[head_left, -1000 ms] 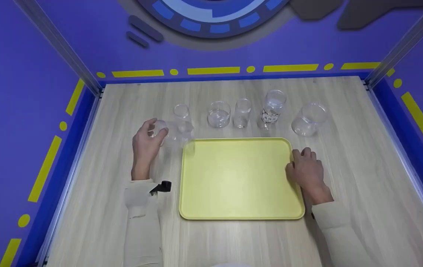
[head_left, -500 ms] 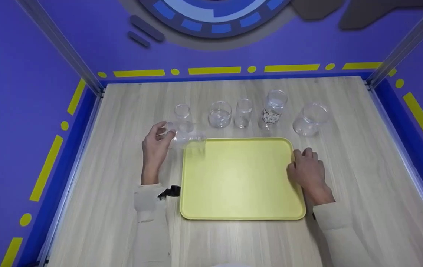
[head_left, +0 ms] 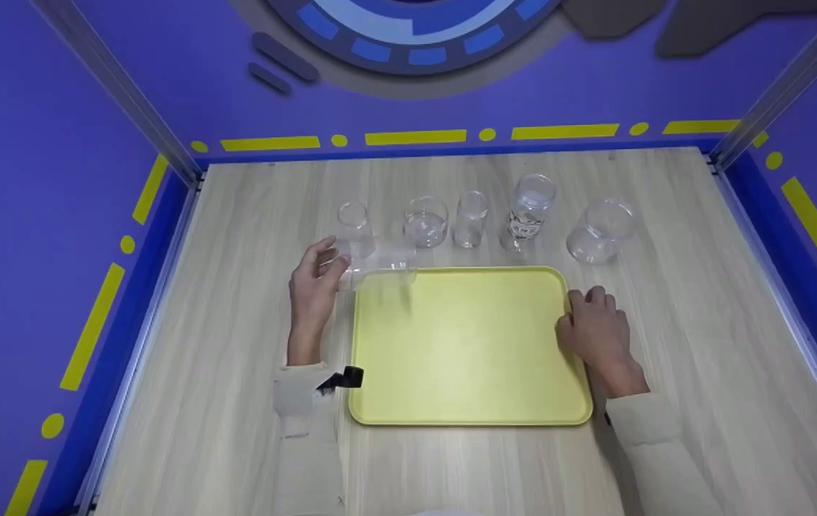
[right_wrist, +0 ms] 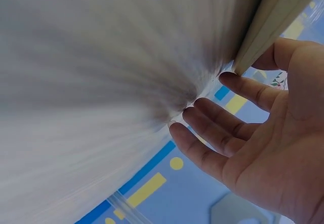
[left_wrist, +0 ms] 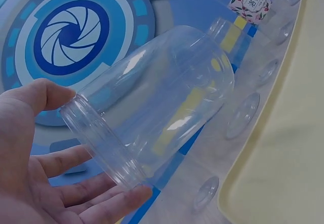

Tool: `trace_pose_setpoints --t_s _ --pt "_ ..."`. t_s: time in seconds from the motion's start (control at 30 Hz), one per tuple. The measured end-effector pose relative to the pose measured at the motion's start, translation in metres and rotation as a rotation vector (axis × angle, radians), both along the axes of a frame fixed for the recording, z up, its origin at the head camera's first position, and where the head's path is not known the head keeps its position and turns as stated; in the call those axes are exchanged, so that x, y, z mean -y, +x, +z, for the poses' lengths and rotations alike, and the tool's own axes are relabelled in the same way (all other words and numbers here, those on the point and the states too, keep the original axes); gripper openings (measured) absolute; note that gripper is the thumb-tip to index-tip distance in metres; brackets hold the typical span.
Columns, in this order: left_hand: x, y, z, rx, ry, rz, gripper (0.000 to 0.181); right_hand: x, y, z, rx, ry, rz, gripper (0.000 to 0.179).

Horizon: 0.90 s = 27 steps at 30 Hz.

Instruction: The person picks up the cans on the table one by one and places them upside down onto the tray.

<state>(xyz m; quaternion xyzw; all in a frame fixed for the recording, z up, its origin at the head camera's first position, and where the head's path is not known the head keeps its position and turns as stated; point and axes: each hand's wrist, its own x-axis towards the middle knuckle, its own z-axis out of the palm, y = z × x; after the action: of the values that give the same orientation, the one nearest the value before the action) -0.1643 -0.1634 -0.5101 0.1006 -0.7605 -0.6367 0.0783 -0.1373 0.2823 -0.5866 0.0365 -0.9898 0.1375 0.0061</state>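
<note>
Gripping a clear jar [left_wrist: 157,102] — left hand [head_left: 314,288]; pinching a yellow tray [head_left: 469,351] — right hand [head_left: 599,330].

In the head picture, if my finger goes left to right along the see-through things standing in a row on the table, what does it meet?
Slim clear cup, short wide clear cup, second slim clear cup, clear jar with a printed label, large wide clear jar.

- Left hand [head_left: 314,290]: grips clear jar [head_left: 382,262] sideways, over yellow tray's [head_left: 469,351] far-left corner
- Right hand [head_left: 598,330]: on tray's right rim
- Five clear containers [head_left: 471,222]: row beyond tray
</note>
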Motion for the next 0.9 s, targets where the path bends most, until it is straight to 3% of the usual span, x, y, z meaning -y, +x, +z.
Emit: trace_pose_setpoints --t_s 0.43,0.9 --pt "-0.014 0.002 0.006 -0.031 0.138 -0.034 0.049 -0.004 0.0 0.0 0.003 -0.038 0.001 0.041" --pt "-0.04 0.006 0.003 -0.08 0.164 -0.1 0.051 -0.006 0.002 0.003 -0.015 -0.078 0.006 0.042"
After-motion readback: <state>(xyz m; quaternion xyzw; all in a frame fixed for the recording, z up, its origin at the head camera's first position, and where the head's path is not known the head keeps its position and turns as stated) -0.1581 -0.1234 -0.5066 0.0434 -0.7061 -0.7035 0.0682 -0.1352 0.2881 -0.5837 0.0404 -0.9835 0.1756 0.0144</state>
